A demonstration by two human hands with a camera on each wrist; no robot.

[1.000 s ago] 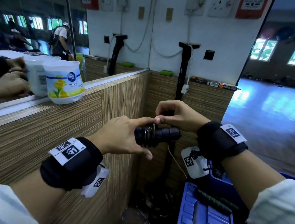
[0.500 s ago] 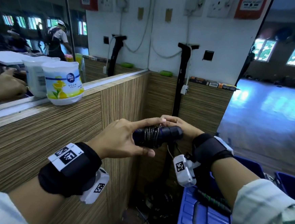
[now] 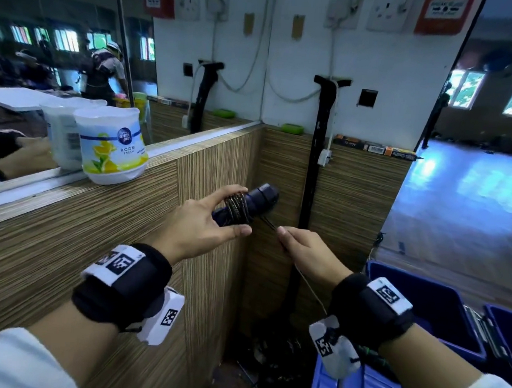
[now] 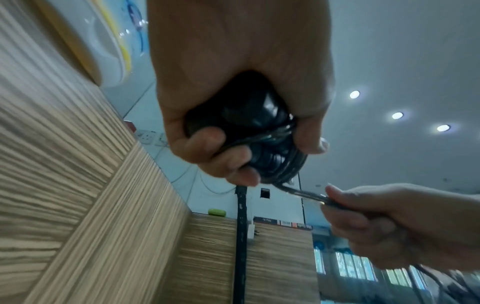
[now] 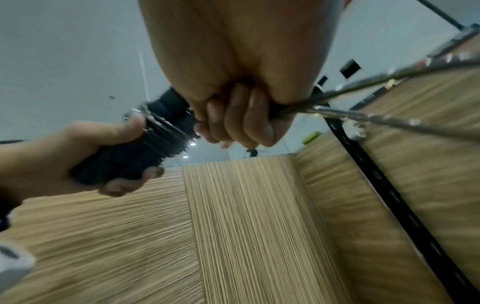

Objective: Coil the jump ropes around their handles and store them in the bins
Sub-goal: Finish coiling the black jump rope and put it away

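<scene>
My left hand [image 3: 197,226] grips the black handles [image 3: 248,204], their near ends hidden in my palm; my right hand [image 3: 308,253] pinches the rope [image 4: 298,192], blurred beyond

We see a wood-grain ledge [image 3: 65,191] running along the mirror, and on it stands a white air freshener tub [image 3: 111,145] with a lemon print. The ledge turns the corner, where a green object [image 3: 293,128] and flat boxes [image 3: 374,148] lie on it. Low on the right, blue bins [image 3: 424,302] sit side by side, what they rest on is hidden.
</scene>
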